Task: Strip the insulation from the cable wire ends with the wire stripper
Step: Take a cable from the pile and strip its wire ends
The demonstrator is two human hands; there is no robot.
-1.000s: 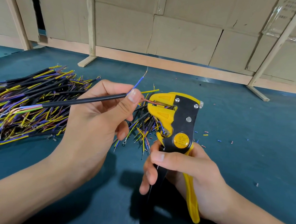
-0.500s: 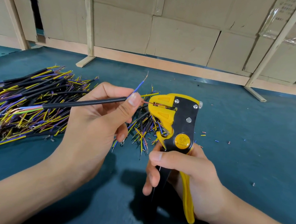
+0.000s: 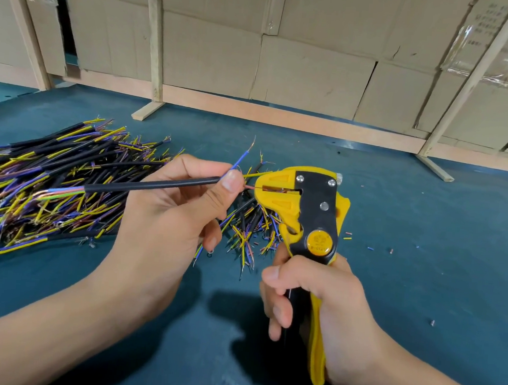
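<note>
Just left of centre over the blue-green table [image 3: 421, 279], the left hand [image 3: 166, 225] pinches a black cable [image 3: 151, 186] near its forward end, thumb pressed on the sheath, with the cable's tail trailing out toward nine o'clock. From that end one pinkish wire [image 3: 248, 187] runs straight toward three o'clock into the yellow head of the wire stripper [image 3: 302, 207], while a blue wire [image 3: 243, 158] kicks up toward one o'clock, its tip already bare. The right hand [image 3: 319, 311] is clenched round the stripper's handles, which look squeezed close together, the tool standing upright with its head at twelve.

Judging by its look, the cable is light and fairly springy, stiff enough to hold a line but thin enough to slide through the fingers under a pull. The single wire is far softer and would likely kink or stretch if tugged off-axis. A hold close behind the splayed ends, as now, seems the sensible place.

At nine o'clock lies a heap of similar cables [image 3: 52, 184], and small cut bits of insulation [image 3: 347, 238] dot the cloth at three.
</note>
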